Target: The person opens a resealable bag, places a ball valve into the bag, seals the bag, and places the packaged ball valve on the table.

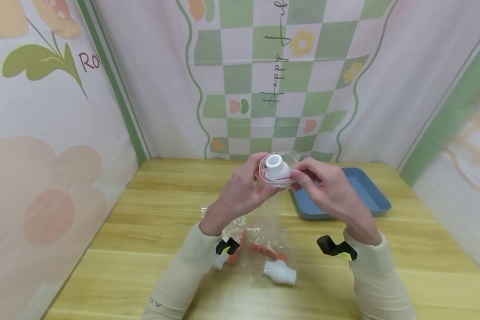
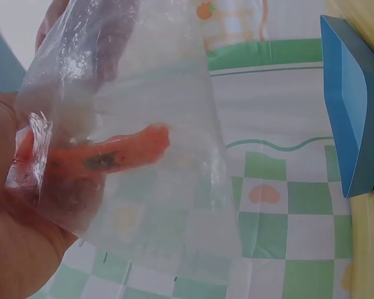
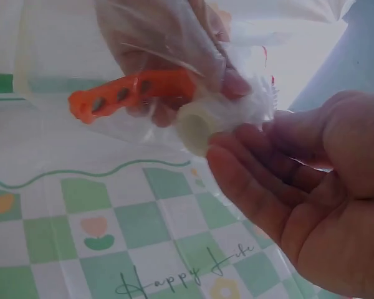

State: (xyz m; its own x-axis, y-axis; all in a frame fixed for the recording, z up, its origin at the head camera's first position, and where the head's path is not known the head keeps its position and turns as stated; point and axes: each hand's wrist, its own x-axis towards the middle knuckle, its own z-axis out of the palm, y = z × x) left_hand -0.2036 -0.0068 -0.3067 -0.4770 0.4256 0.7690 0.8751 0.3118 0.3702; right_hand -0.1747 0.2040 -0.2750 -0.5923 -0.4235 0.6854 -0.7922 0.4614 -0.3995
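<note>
A white plastic ball valve [image 1: 275, 168] sits in a clear zip bag [image 3: 168, 37], raised over the back of the table. My left hand [image 1: 244, 184] grips the valve through the plastic. Its orange lever handle [image 3: 121, 96] sticks out sideways inside the bag in the right wrist view, and the left wrist view shows the same handle [image 2: 134, 149] through the film. With thumb and forefinger, my right hand [image 1: 328, 182] pinches the bag by its red-lined edge, close beside the valve's white opening.
Below my hands, two more bagged valves lie on the wooden table [image 1: 124, 249]: a white valve body [image 1: 280, 272] with an orange handle, and another orange handle [image 1: 235, 255] partly behind my left wrist. A blue tray [image 1: 304, 209] stands behind my right hand.
</note>
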